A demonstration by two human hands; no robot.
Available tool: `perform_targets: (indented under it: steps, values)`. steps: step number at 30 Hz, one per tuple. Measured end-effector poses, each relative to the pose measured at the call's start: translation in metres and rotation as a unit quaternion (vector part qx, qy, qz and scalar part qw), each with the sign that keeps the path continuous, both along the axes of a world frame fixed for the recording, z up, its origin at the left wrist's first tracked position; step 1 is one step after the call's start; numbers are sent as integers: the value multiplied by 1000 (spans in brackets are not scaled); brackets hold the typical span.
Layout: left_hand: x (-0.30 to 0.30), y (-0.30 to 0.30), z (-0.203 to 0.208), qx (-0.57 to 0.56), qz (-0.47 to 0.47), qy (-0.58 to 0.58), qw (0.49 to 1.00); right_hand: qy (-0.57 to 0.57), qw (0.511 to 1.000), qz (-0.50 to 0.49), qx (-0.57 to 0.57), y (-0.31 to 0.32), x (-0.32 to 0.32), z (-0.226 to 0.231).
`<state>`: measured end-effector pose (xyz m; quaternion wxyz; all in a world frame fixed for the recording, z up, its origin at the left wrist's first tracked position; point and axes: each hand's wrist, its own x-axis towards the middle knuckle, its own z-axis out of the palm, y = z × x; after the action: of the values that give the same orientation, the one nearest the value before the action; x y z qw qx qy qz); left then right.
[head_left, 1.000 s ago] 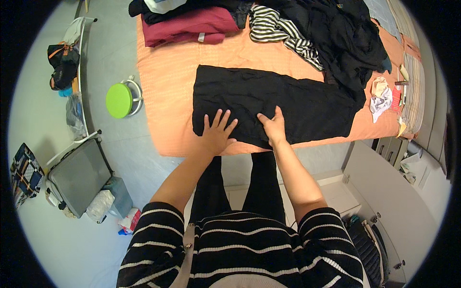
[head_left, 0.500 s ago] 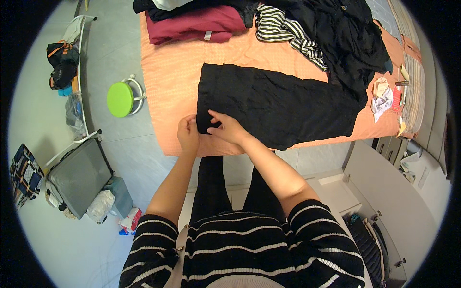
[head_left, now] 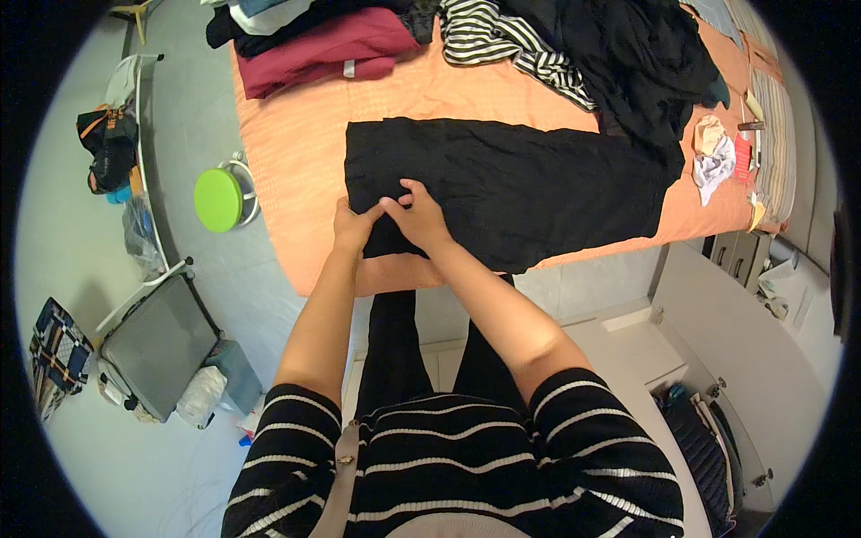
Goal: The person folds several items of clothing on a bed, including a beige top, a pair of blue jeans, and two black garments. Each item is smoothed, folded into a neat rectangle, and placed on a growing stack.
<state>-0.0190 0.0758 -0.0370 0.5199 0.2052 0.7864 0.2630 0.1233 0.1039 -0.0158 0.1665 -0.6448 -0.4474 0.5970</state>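
Note:
A black garment (head_left: 520,193), its kind not clear, lies flat and folded across the near part of the bed, its narrower end at the left. My left hand (head_left: 355,226) is at the garment's left edge, thumb raised and fingers stretched toward my right hand. On the cloth just beside it rests my right hand (head_left: 419,220), thumb and forefinger apart. The fingertips of both hands nearly meet above the fabric. Neither hand visibly grips anything, though some fingers of each are hidden.
An orange bedspread (head_left: 296,161) covers the bed. Along its far side lie a maroon folded garment (head_left: 314,61), a striped black-and-white cloth (head_left: 484,36) and a black clothes heap (head_left: 628,63). A green stool (head_left: 218,200) and grey suitcase (head_left: 161,350) stand left; an opened cabinet door (head_left: 744,359) is at right.
My left hand has moved from the garment's near left corner up along its edge, and its fingers have opened out. My right hand has shifted slightly farther up. The whole view has shifted a little.

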Motion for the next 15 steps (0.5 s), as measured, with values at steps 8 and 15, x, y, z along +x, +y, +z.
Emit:
perform_targets:
  steps: [8, 15]
  values:
    - [-3, -4, 6, 66, 1, -232, 971, -179, 980, 48, -71, 27, -16, -16]
    - [-12, -14, 14, 49, 68, -276, 958, 217, 930, -252, -156, -22, 92, -27]
